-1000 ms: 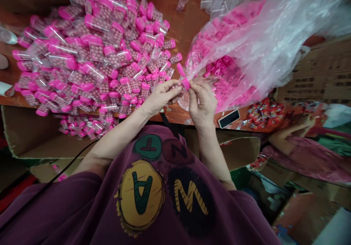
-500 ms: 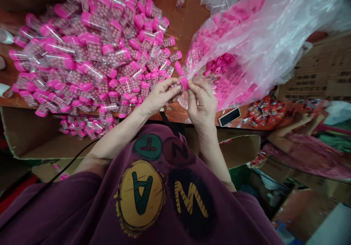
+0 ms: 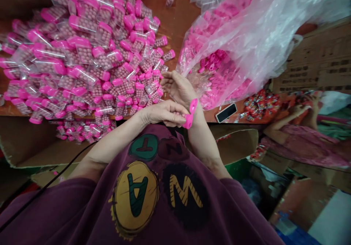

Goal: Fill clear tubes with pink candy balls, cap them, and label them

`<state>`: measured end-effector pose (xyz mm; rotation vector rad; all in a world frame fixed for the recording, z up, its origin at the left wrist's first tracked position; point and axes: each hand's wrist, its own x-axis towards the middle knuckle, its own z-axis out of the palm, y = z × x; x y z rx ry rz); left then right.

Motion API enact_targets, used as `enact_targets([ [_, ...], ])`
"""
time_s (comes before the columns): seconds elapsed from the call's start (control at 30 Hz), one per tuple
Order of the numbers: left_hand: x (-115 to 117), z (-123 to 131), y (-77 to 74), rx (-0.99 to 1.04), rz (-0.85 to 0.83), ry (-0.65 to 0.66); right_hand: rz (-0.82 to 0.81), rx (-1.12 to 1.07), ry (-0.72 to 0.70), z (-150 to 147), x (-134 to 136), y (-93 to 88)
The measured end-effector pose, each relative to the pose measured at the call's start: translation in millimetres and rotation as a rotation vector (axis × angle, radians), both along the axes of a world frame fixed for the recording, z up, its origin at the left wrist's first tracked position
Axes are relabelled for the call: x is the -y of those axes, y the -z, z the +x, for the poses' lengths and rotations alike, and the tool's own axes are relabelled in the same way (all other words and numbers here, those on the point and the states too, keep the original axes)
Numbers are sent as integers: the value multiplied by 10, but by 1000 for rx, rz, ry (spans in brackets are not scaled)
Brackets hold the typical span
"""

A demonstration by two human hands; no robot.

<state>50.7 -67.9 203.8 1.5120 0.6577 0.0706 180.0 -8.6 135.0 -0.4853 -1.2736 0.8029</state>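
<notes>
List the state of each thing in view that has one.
Left hand: closed on a container
Container's pink lid: flipped open
Right hand: open, fingers loosely extended
Heaped containers: bead-filled, pink caps on
Plastic bag: open, holding pink caps
Phone: screen dark
Left cardboard box: open-topped

Dim light, glints on the bottles (image 3: 85,53), glare on the bag (image 3: 263,44), blurry stretched right edge
</notes>
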Motion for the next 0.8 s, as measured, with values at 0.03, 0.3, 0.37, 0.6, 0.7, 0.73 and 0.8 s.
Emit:
enact_targets([
  [0.03, -9, -2, 14, -17, -20, -23, 3, 25, -35, -34, -23, -56],
  [0.3, -80, 14, 75, 99, -29, -447, -37, 14, -49, 204, 183, -167],
  [0.37, -22, 58, 81, 102, -46, -477, 5, 16, 50, 247, 217, -153],
  [0.6, 235, 167, 70, 97, -55, -524, 69, 240, 301, 334, 423, -207],
  [0.7, 191, 138, 130, 105, -14, -552, 1, 156, 363, 245, 330, -111],
  [0.73, 131, 113, 157, 96, 25, -571, -22, 88, 409, 158, 271, -43],
  [0.8, -59, 34, 188, 52, 161, -628, -84, -90, 508, -105, 148, 145],
])
